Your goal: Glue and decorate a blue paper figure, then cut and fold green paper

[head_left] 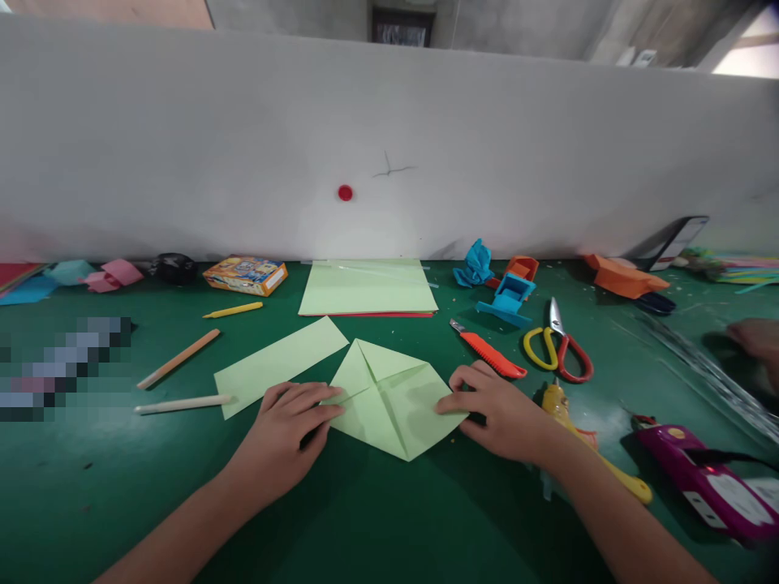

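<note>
Between my two hands is a pale green sheet of paper [398, 397], creased and with its corners folded toward the middle. My left hand [295, 426] pinches its left corner, fingertips on top of the paper. On the opposite side, my right hand [492, 410] grips the right corner between thumb and fingers. A cut strip of the same green paper [273, 361] lies just beyond my left hand, with the tip of a white stick [179, 405] resting at its lower edge. An orange utility knife [490, 353] lies just past my right hand.
Beyond the hands lies a stack of green paper [368, 288]. To the right are scissors [557, 345], a yellow glue gun [557, 401], a purple device [706, 478] and folded blue paper [508, 296]. Leftward lie a small box [245, 276], a yellow pencil [234, 310] and an orange stick [179, 358].
</note>
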Demonstrator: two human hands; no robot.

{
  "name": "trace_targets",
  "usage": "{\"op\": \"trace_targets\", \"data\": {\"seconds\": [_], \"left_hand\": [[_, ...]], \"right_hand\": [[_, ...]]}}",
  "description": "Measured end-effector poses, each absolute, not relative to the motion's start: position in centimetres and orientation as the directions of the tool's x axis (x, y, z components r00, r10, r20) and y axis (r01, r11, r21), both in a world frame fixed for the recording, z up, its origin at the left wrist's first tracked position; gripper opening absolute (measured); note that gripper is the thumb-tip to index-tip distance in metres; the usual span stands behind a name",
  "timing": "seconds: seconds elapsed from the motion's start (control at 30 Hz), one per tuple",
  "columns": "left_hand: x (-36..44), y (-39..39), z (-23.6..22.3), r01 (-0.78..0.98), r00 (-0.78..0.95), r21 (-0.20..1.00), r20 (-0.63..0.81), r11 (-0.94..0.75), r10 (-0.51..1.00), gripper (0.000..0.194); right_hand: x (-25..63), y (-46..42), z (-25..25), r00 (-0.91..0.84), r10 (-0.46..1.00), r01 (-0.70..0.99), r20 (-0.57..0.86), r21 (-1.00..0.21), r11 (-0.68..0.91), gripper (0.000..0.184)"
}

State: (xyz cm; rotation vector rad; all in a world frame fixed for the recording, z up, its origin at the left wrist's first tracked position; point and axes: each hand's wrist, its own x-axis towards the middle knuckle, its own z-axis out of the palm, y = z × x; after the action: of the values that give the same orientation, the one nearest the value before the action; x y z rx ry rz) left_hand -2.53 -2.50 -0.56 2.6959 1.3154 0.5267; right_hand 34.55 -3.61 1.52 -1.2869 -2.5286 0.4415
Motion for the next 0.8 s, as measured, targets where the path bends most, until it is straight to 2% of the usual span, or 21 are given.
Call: {"op": "trace_targets", "data": {"seconds": [0.17,0.37,0.53,0.67,0.8], "left_hand": [[-2.3,-2.5,-0.6,0.707,0.617,0.230,0.261,-0.668,0.743,0.036],[-1.8,-2.8,-0.6,0.711,0.624,0.148,0.318,-0.687,0.714,0.033],[-1.4,-3.3,-0.7,0.686,0.664,0.149,0.273,-0.712,0.696,0.036],[-1.2,-3.4,-0.6,0.652,0.696,0.185,0.239,-0.736,0.677,0.033],[-1.0,-3.8,0.1,0.640,0.695,0.230,0.234,-0.733,0.680,0.034]], "right_hand": [[34.2,-4.1,2.1,-0.608,0.780,0.677,0.149,-0.418,0.606,0.029],[32.8,-4.6,2.6,-0.716,0.684,0.489,0.143,-0.597,0.636,0.014],[30.6,-5.5,2.2,-0.739,0.649,0.354,0.181,-0.715,0.602,0.007],[29.6,-5.9,1.7,-0.703,0.700,0.403,0.126,-0.741,0.537,0.008],[28.9,-6.1,1.6,-0.609,0.793,0.514,0.032,-0.746,0.424,0.027]]}}
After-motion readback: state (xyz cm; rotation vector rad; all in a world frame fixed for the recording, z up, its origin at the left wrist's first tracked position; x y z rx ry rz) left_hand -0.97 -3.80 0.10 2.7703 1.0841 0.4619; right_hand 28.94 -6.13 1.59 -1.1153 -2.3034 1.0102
